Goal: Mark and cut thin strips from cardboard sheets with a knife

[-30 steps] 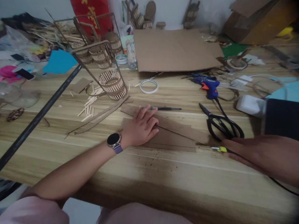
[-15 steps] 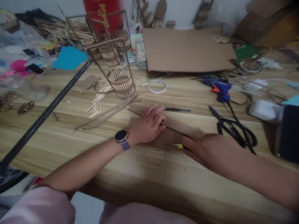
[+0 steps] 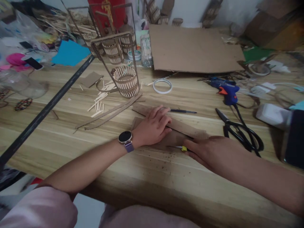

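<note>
My left hand (image 3: pixel 154 126), with a watch (image 3: pixel 125 137) on its wrist, presses down on brown cardboard pieces (image 3: pixel 187 127), its fingers spread a little. A dark straight edge runs along the cardboard under that hand. My right hand (image 3: pixel 209 150) is closed round a yellow and black cutter (image 3: pixel 184 148); the thin blade points left, at the near edge of the cardboard. Small brown crumbs (image 3: pixel 163 163) lie nearer to me. Just beyond my left fingers lies a dark pen (image 3: pixel 182 111).
Black scissors (image 3: pixel 242 129) and a blue glue gun (image 3: pixel 229 91) lie to the right. Beyond my hands are a tape roll (image 3: pixel 162 86), a stick basket (image 3: pixel 125 82) and a large cardboard sheet (image 3: pixel 194 49). Cardboard strips (image 3: pixel 111 112) and small sticks lie left of centre.
The whole view has shifted slightly, so things on the table sit a little further right. Both hands keep nearly the same pose on the cardboard and the cutter.
</note>
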Action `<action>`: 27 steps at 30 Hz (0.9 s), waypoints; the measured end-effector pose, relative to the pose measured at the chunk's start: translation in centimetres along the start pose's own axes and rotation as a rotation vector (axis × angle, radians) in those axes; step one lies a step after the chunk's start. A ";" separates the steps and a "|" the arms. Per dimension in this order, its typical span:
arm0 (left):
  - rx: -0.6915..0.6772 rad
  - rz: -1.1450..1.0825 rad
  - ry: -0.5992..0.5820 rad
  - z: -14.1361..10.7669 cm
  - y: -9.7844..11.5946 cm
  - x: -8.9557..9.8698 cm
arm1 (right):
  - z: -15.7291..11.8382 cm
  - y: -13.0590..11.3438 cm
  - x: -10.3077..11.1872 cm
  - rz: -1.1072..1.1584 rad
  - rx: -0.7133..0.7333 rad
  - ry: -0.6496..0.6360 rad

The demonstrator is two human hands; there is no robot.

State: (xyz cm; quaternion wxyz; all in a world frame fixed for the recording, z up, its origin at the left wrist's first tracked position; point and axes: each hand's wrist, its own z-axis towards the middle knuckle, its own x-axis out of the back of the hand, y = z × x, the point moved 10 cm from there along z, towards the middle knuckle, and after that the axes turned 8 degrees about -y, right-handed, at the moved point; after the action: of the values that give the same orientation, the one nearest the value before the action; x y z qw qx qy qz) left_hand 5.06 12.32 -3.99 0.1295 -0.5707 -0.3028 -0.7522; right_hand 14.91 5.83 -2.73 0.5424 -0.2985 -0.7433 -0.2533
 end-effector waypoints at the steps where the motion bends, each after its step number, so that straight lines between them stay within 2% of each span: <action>1: 0.001 0.000 0.000 0.0 0.0 0.0 | 0.1 0.0 -0.1 -0.017 -0.014 -0.014; 7: 0.003 0.020 -0.011 0.0 0.0 -0.1 | 1.0 -0.5 0.3 -0.103 -0.097 -0.113; 12: -0.023 0.071 -0.014 -0.2 0.3 -0.2 | 1.4 -0.9 0.1 -0.171 -0.095 -0.242; 17: -0.052 0.093 -0.023 -0.4 0.6 -0.4 | 0.8 -0.4 0.6 -0.169 -0.071 -0.209; 23: -0.071 0.105 -0.010 -0.5 0.8 -0.2 | -0.1 0.5 0.4 -0.182 -0.130 -0.386; 27: -0.078 0.111 -0.010 -0.6 0.9 -0.2 | -1.2 1.4 -0.1 -0.144 -0.144 -0.393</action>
State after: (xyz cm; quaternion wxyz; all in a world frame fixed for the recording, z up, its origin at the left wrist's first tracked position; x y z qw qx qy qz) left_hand 5.15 11.28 -3.98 0.1470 -0.5950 -0.2418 -0.7523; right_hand 16.70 5.95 -2.45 0.3449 -0.3261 -0.8341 -0.2809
